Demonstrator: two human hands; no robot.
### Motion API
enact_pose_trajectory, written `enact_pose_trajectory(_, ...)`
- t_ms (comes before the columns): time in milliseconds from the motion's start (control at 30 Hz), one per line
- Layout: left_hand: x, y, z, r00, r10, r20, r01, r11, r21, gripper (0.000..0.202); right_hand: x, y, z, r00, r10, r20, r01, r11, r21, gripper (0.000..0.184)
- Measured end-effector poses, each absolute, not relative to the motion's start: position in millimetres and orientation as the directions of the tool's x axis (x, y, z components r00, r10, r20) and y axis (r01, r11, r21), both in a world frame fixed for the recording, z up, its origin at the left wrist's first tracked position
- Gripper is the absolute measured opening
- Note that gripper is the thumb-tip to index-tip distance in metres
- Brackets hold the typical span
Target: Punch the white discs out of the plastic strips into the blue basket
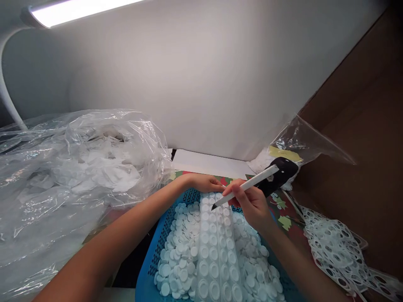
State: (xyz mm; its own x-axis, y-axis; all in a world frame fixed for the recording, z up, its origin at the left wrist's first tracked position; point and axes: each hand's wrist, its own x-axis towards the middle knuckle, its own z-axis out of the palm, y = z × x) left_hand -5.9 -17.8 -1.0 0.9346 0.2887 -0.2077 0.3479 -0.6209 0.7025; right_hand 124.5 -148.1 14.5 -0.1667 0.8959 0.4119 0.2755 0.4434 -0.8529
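Observation:
A blue perforated basket (157, 251) holds several loose white round discs (179, 251). A long white strip (217, 251) of moulded discs lies lengthwise over the basket. My left hand (201, 183) grips the strip's far end, fingers curled round it. My right hand (252, 203) holds a white pen-like tool (248, 186) in a pinch, its dark tip touching the strip near the far end.
A big clear plastic bag (72, 167) of white material fills the left. A pile of emptied white strips with holes (336, 251) lies at right. A black object (280, 176) and a small clear bag (299, 147) sit behind my right hand. A brown cardboard wall (362, 126) rises at right.

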Motion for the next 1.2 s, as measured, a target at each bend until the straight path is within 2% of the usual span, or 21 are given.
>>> enact_pose_trajectory(200, -4.1, -17.9, -3.4, 0.937, 0.272, -0.221, 0.347, -0.624, 0.7, 0.05, 121.1, -151.4, 15.3, -0.406, 0.846, 0.345, 0.369, 0.497, -0.785, 0.024)
enact_pose_trajectory(433, -4.6, -18.3, -2.9, 0.933, 0.278, -0.227, 0.354, -0.608, 0.71, 0.054, 121.2, -152.4, 13.4, -0.492, 0.814, 0.309, 0.474, 0.548, -0.69, 0.022)
enact_pose_trajectory(533, -4.8, -18.8, -2.9, 0.927, 0.299, -0.229, 0.369, -0.604, 0.706, 0.056, 117.7, -151.7, 13.4, -0.575, 0.766, 0.289, 0.529, 0.617, -0.583, 0.02)
enact_pose_trajectory(667, -4.3, -19.3, -3.7, 0.919, 0.314, -0.238, 0.386, -0.6, 0.701, 0.059, 110.0, -152.1, 11.9, -0.69, 0.703, 0.172, 0.602, 0.69, -0.402, 0.03)
enact_pose_trajectory(767, -4.1, -19.4, -3.7, 0.92, 0.313, -0.234, 0.383, -0.6, 0.703, 0.06, 107.5, -153.7, 11.0, -0.7, 0.7, 0.143, 0.625, 0.697, -0.351, 0.034)
enact_pose_trajectory(867, -4.4, -19.9, -2.1, 0.923, 0.309, -0.229, 0.376, -0.599, 0.706, 0.057, 109.4, -155.7, 11.5, -0.639, 0.726, 0.256, 0.573, 0.671, -0.471, 0.03)
enact_pose_trajectory(1000, -5.0, -21.2, 1.6, 0.924, 0.296, -0.241, 0.377, -0.612, 0.695, 0.047, 114.2, -157.3, 12.1, -0.331, 0.829, 0.451, 0.443, 0.558, -0.702, 0.027)
enact_pose_trajectory(1100, -5.2, -21.4, 2.6, 0.926, 0.291, -0.24, 0.373, -0.608, 0.701, 0.043, 115.8, -157.5, 12.2, -0.199, 0.865, 0.461, 0.405, 0.501, -0.765, 0.031)
enact_pose_trajectory(1200, -4.8, -20.5, 0.8, 0.929, 0.291, -0.228, 0.364, -0.603, 0.71, 0.042, 116.1, -157.7, 12.3, -0.221, 0.87, 0.441, 0.432, 0.493, -0.755, 0.031)
